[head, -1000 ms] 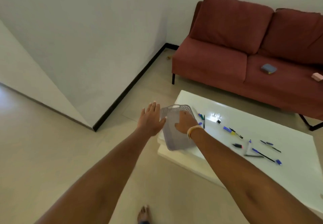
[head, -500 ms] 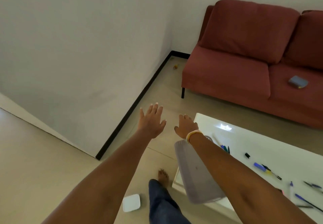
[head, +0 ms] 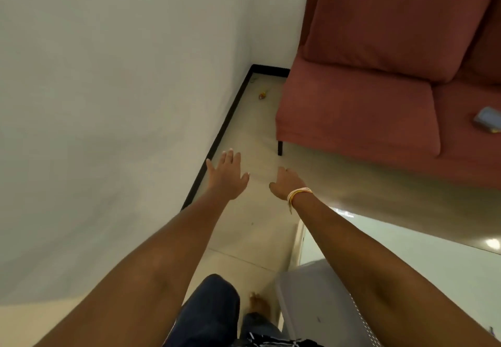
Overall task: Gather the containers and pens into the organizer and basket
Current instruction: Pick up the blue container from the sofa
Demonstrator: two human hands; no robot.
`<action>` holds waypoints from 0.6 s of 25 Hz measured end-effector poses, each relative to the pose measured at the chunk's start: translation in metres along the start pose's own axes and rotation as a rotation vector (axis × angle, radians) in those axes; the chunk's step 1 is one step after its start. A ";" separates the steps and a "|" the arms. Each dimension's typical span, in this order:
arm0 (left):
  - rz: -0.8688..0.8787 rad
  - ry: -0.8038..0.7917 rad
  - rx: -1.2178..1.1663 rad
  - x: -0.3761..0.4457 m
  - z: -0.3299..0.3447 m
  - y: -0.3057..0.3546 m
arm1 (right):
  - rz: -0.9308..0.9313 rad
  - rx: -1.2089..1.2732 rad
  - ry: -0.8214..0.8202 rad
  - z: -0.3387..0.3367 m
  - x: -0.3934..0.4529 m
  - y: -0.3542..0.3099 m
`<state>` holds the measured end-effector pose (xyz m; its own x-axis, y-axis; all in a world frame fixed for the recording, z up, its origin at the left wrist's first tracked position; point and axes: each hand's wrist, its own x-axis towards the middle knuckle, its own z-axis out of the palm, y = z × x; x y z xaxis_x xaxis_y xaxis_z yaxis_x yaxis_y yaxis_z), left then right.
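The grey perforated basket (head: 311,300) lies at the near left corner of the white table (head: 433,260), partly hidden under my right forearm. My left hand (head: 226,174) is stretched forward over the floor, fingers spread, holding nothing. My right hand (head: 286,181), with a yellow band at the wrist, reaches forward beside it with its fingers loosely bent down and nothing in it. Both hands are well beyond the basket. A blue-grey container (head: 488,119) rests on the sofa seat at the right edge. No pens are in sight.
A red sofa (head: 379,75) stands ahead on the right, with a black leg (head: 280,148) near my right hand. A white wall (head: 108,103) with black skirting runs along the left. A small yellow object (head: 262,94) lies in the floor corner. My leg and foot show below.
The view has swung forward and left, so the table's pens have left the frame. Both hands have drawn away from the basket, which now sits lower under my right forearm.
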<state>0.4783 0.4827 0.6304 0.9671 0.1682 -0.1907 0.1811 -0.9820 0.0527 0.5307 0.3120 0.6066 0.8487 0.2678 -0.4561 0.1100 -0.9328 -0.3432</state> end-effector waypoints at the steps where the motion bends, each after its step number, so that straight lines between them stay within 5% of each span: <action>1: 0.021 -0.017 0.001 0.023 -0.003 0.003 | 0.023 0.028 -0.007 -0.007 0.018 0.003; 15: 0.477 -0.134 0.213 0.327 -0.056 0.059 | 0.389 0.294 0.107 -0.114 0.227 0.041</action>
<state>0.8152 0.4843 0.6257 0.8995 -0.2993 -0.3184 -0.3262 -0.9447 -0.0336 0.7867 0.3068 0.5829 0.8479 -0.1273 -0.5146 -0.3629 -0.8470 -0.3885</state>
